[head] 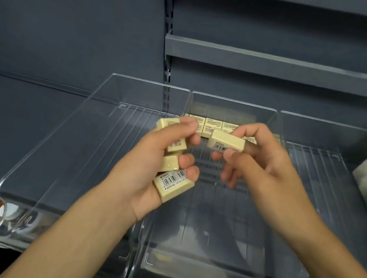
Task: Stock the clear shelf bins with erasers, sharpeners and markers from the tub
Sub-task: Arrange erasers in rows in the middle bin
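Head view: left hand clutches several erasers, right hand pinches single eraser above middle bin. Likely light, firm, wrapper slick; grip long sides.

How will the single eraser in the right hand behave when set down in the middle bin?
The eraser is a flat-sided block, so it probably will not roll. It seems light: the left hand holds several such erasers at once. The middle bin is smooth clear plastic, so it may slide when pushed.

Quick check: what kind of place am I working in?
Probably a shop's stationery aisle: grey slotted shelving, clear display bins, and barcoded erasers held in the left hand and the right hand.
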Demonstrator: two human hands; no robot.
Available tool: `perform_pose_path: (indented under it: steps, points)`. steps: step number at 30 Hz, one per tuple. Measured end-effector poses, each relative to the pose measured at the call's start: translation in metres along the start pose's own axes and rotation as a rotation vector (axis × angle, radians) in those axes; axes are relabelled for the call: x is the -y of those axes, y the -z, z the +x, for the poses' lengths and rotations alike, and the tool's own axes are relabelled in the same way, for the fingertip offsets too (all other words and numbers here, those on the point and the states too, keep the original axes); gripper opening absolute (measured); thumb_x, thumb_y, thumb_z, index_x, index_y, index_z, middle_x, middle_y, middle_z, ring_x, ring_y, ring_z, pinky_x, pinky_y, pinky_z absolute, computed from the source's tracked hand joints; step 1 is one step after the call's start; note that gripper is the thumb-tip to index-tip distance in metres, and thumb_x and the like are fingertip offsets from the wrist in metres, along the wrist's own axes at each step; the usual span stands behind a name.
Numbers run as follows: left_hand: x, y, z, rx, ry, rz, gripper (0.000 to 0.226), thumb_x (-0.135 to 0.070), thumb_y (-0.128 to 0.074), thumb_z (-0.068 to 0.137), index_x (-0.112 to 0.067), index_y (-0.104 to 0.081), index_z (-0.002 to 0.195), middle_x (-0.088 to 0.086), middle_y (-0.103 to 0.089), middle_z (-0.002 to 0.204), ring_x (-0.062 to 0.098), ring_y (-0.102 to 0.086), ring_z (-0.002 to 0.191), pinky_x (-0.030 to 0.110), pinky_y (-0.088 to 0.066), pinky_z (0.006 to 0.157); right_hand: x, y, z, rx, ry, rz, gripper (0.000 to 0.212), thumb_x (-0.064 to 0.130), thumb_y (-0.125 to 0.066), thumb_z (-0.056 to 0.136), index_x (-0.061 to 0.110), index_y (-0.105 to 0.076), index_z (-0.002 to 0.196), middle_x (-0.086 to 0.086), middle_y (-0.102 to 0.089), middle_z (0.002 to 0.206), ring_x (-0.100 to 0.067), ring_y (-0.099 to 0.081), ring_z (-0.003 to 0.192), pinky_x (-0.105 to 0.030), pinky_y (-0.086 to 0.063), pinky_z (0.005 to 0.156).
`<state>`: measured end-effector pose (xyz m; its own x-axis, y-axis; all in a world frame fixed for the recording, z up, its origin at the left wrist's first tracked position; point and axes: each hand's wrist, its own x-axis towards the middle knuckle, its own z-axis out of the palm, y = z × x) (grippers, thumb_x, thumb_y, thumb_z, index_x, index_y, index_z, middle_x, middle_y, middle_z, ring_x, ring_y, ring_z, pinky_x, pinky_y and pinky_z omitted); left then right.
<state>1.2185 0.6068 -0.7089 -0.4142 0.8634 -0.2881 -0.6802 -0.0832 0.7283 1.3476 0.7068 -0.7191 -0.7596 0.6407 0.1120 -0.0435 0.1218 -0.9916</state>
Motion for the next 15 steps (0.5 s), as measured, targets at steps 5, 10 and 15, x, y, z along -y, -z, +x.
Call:
perform_pose_path:
  steps: [5,10,15]
  points:
    - [-0.0032,0.003,0.0026,0.002,0.117,-0.373,0.02,-0.023,-0.069,0.075,-0.014,-0.064,0.092,-0.003,-0.049,0.066,0.003,-0.041,0.044,0.014,-0.043,0.041,-0.0026,0.0003,0.0015,0.099,-0.168,0.329,0.01,0.023,-0.059,0.084,0.016,-0.056,0.091,-0.009,-0.067,0.084,-0.015,-0.056,0.062,-0.024,-0.048,0.058]
    - [-0.0027,-0.0009,0.0048,-0.068,0.125,-0.523,0.036,-0.013,-0.074,0.07,-0.006,-0.063,0.104,0.007,-0.052,0.087,0.011,-0.051,0.066,0.021,-0.052,0.05,-0.0046,-0.0013,0.0023,0.013,-0.045,0.135,0.015,0.014,-0.067,0.088,0.012,-0.063,0.102,-0.005,-0.072,0.088,-0.014,-0.064,0.071,-0.024,-0.053,0.066]
    - [-0.0055,0.0013,0.0036,-0.048,0.14,-0.657,0.034,-0.012,-0.072,0.076,-0.001,-0.062,0.106,0.009,-0.063,0.092,0.017,-0.063,0.092,0.035,-0.059,0.052,-0.0048,-0.0025,0.0008,-0.107,0.079,0.016,0.03,0.0,-0.071,0.08,0.013,-0.065,0.107,0.002,-0.075,0.091,-0.009,-0.068,0.077,-0.018,-0.055,0.072]
